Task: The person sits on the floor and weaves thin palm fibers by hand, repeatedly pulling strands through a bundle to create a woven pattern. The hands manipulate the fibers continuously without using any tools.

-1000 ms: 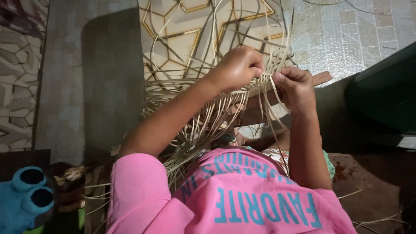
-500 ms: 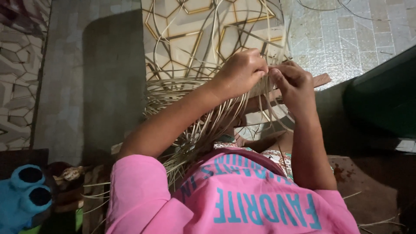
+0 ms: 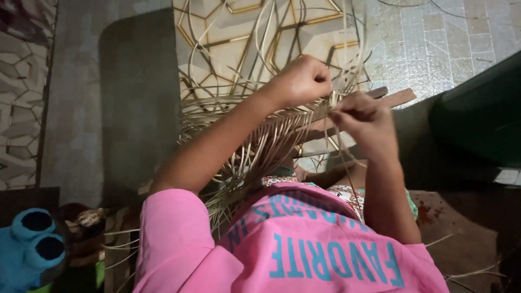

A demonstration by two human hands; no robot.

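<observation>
A half-woven piece of pale cane strips (image 3: pixel 255 135) fans out in front of me, with long loose strands curling up over the patterned floor. My left hand (image 3: pixel 300 81) is closed on strips at the woven edge. My right hand (image 3: pixel 364 120) pinches a thin strand just right of it, the two hands almost touching. A flat wooden slat (image 3: pixel 399 97) pokes out behind the right hand. My pink shirt with blue lettering (image 3: pixel 304 249) fills the lower view.
A blue plush toy (image 3: pixel 30 249) lies at the bottom left beside a dark heap. A dark green object (image 3: pixel 477 119) stands at the right. Tiled floor (image 3: pixel 434 43) spreads beyond the weaving, with a grey strip (image 3: pixel 81 108) on the left.
Both hands have shifted slightly right along the woven edge. The right hand has dropped a little and now pinches a strand below the left hand.
</observation>
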